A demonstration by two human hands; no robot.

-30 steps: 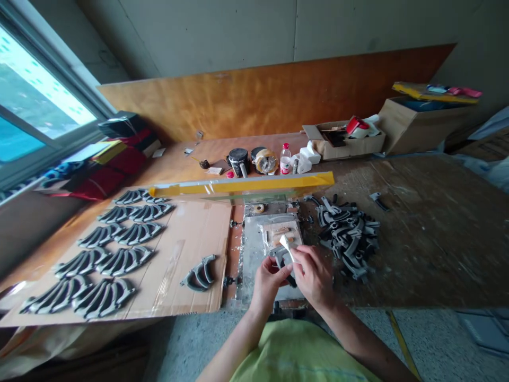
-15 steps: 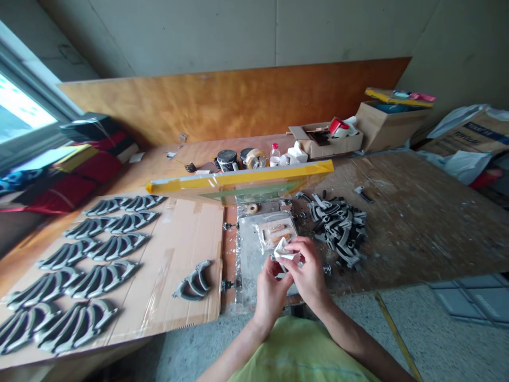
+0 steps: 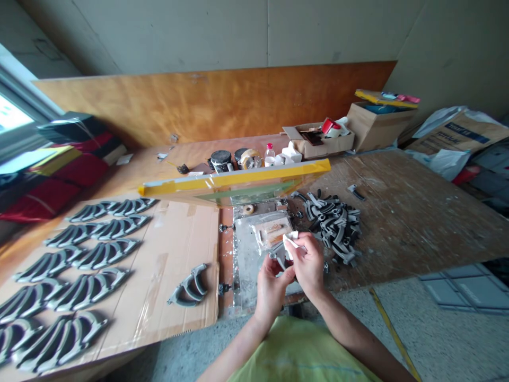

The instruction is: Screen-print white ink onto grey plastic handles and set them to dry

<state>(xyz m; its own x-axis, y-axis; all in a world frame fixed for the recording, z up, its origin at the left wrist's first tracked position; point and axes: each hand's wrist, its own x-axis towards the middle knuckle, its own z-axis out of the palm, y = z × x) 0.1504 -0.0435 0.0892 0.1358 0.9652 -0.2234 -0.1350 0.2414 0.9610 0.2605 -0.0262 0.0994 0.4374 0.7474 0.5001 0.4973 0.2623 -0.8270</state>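
My left hand point(image 3: 270, 292) grips a small grey curved part point(image 3: 279, 255) that looks like a lever or handle. In my right hand point(image 3: 310, 264) is a crumpled white cloth or tissue point(image 3: 290, 243), pinched against the part's right side. Fingers cover much of the part. Beneath both hands lies a grey plate point(image 3: 248, 281) with a clear plastic bag point(image 3: 260, 239) of brownish pieces on it. A heap of similar grey and black curved parts point(image 3: 338, 225) is just right of my hands. To the left, a few such parts point(image 3: 190, 286) rest on cardboard point(image 3: 159, 265).
Fanned rows of curved parts point(image 3: 89, 284) cover the cardboard's left side. A yellow-edged screen frame point(image 3: 234, 179) stands tilted beyond the plate. Behind it are dark tubs point(image 3: 221, 161), tape rolls point(image 3: 250, 159) and a red-capped bottle point(image 3: 269, 155). Cardboard boxes point(image 3: 371, 127) sit at the back right.
My right hand has shifted the white cloth slightly right and up, uncovering more of the grey part in my left hand. The view has turned slightly to the right.
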